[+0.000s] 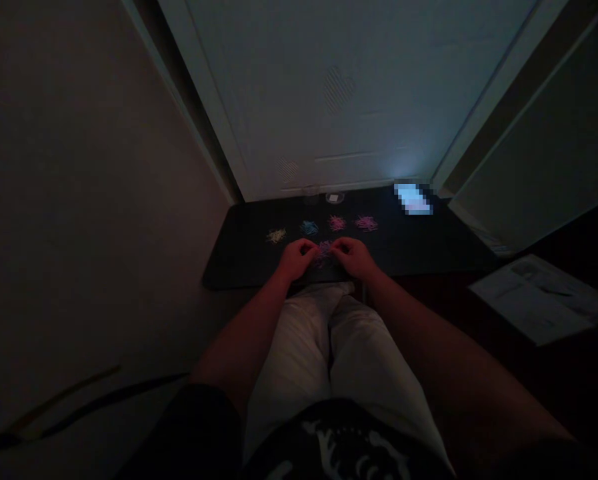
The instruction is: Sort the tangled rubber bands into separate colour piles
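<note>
A small pile of purple thin pieces (pixel 324 251) lies on the dark table (pixel 409 250) between my two hands. From the left, my left hand (pixel 297 259) reaches its edge with thumb and fingers pinched together. My right hand (pixel 353 257) pinches at the opposite side of the same pile. What sits between the fingertips is too small and dim to make out. Beyond the hands, a row of similar piles runs across the table: a pale yellow pile (pixel 277 235), a blue pile (pixel 309 227), a pinkish-red pile (pixel 337 223) and a magenta pile (pixel 367 223).
Near the table's back edge stand a clear cup (pixel 311 193) and a round clear dish (pixel 335 198) with a white label. A glowing, blurred-out screen (pixel 413 199) is at the back right. A white door (pixel 289 100) rises behind; a pale flat sheet (pixel 543 307) lies lower right.
</note>
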A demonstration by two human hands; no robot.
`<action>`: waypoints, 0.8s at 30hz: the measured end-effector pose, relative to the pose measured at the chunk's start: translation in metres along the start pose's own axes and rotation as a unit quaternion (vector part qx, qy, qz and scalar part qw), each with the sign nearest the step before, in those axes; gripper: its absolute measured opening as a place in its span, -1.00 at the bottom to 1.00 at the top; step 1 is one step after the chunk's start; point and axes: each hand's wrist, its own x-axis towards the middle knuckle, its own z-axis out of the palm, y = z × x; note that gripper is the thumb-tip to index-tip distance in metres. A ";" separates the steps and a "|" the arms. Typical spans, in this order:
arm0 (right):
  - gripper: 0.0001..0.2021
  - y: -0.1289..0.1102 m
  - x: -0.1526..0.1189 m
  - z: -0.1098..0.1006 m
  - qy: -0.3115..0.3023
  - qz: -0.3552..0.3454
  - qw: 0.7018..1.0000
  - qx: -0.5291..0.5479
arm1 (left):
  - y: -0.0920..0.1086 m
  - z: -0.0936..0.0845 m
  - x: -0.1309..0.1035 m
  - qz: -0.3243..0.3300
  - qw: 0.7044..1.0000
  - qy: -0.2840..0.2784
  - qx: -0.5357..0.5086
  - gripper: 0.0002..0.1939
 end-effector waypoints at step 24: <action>-0.83 0.000 0.002 0.004 0.007 -0.020 0.999 -0.047 | 0.000 -0.001 0.001 0.008 0.999 -0.026 0.044 -0.77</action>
